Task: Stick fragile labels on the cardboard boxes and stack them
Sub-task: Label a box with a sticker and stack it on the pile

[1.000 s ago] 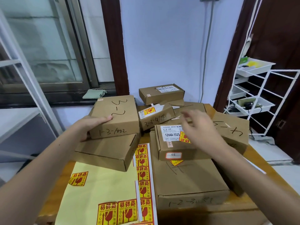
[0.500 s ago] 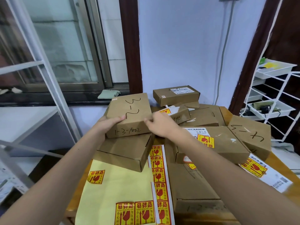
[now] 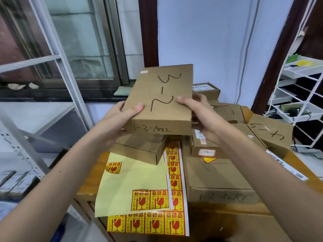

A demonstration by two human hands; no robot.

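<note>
I hold a flat cardboard box (image 3: 160, 95) marked "3-2" and "1-3-1002" in the air above the pile. My left hand (image 3: 120, 119) grips its left near corner, thumb on top. My right hand (image 3: 197, 112) grips its right side. Under it lies another flat box (image 3: 141, 147). A yellow backing sheet (image 3: 136, 184) with red-and-yellow fragile labels (image 3: 150, 199) lies on the table in front, over a second label sheet (image 3: 146, 222). A large box (image 3: 216, 179) sits at the right front, with a smaller labelled box (image 3: 204, 147) on it.
More cardboard boxes are piled behind and to the right, one marked "5-4" (image 3: 269, 135). The wooden table (image 3: 90, 172) edge shows at left. A white wire rack (image 3: 297, 95) stands at right, a white metal shelf frame (image 3: 57, 70) and a window at left.
Both hands closed on the "3-2" box and lifted it off the box beneath, up towards the camera. The right hand came over from the labelled box at right.
</note>
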